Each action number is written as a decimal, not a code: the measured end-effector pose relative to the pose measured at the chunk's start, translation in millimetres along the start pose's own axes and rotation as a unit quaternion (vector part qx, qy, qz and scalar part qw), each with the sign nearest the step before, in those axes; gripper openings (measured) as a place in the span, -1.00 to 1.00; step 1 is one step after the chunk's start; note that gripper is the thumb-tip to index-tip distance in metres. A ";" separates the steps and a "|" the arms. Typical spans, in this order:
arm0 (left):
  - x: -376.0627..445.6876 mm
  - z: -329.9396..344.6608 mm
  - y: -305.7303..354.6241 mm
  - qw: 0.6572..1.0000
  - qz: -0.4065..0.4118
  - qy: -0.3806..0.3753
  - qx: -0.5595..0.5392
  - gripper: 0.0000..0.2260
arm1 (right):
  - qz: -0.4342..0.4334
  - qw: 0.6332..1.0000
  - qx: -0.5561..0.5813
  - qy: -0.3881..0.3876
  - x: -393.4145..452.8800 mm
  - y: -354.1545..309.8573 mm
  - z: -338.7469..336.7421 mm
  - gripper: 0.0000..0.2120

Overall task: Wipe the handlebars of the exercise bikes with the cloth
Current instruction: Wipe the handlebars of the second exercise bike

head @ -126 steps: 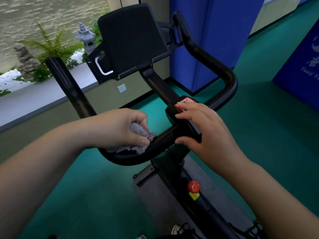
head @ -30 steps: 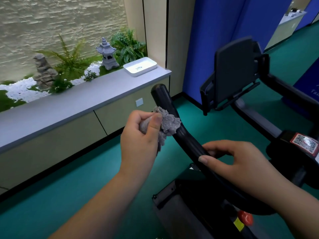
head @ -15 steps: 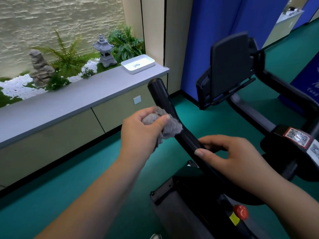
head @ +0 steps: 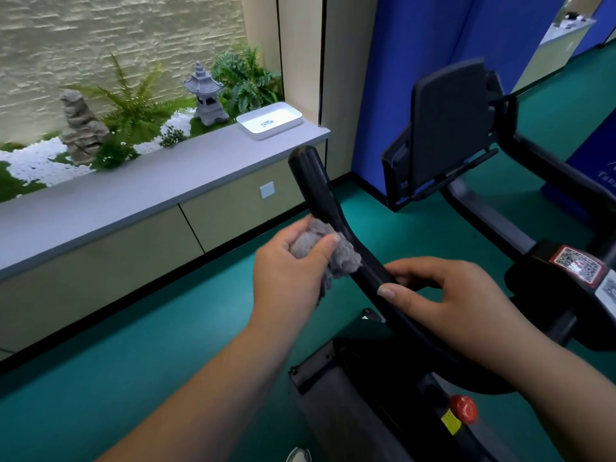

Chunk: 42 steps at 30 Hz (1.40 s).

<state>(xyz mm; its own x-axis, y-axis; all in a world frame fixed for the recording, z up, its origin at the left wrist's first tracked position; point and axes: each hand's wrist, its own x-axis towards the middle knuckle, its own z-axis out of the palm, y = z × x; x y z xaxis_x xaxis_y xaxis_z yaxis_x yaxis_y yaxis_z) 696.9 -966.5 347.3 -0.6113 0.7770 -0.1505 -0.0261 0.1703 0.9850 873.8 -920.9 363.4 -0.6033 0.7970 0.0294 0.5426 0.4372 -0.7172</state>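
The black left handlebar [head: 315, 188] of the exercise bike rises from the lower right toward the middle of the view. My left hand [head: 290, 271] grips a crumpled grey cloth [head: 340, 253] and presses it against the bar about halfway up. Just below it, my right hand [head: 446, 298] curls around the same bar, thumb on top. The black console screen [head: 450, 128] and the right handlebar [head: 546, 165] stand to the right.
A grey ledge [head: 143, 191] with a white tray [head: 270, 121], a stone lantern [head: 204, 91] and ferns runs along the left. Blue panels [head: 416, 45] stand behind the bike. A red knob [head: 462, 408] sits low on the frame above the green floor [head: 133, 361].
My left hand has slid the cloth down the left handlebar, from near its tip to about halfway, close to my right hand. My right hand has kept its hold on the bar.
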 end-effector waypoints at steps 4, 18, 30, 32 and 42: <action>9.2 -1.0 10.1 0.999 -0.004 0.013 -0.040 -0.68 | -0.008 1.000 -0.004 -0.002 1.0 0.2 -1.0 -0.77; -30.8 24.8 -20.1 0.995 -0.032 0.067 -0.060 -0.70 | -0.058 0.997 -0.026 -0.036 -10.5 10.3 -14.0 -0.74; -103.6 66.1 -38.1 0.987 -0.022 0.139 -0.075 -0.66 | -0.165 0.984 -0.067 -0.012 -53.4 49.7 -39.6 -0.84; -97.7 65.9 -33.8 0.983 -0.022 0.162 -0.081 -0.65 | -0.181 0.981 -0.075 -0.012 -60.3 53.7 -43.7 -0.85; -129.0 76.6 -46.9 0.985 -0.061 0.123 -0.104 -0.71 | -0.137 0.986 -0.073 0.052 -81.3 62.1 -48.2 -0.85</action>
<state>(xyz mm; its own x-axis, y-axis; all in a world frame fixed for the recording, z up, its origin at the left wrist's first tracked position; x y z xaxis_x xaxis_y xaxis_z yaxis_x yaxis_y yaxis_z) 837.6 -1028.3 314.1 -0.7656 0.5845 -0.2687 -0.2569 0.1051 0.9607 984.7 -938.5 350.0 -0.6804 0.6750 0.2855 0.4501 0.6923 -0.5641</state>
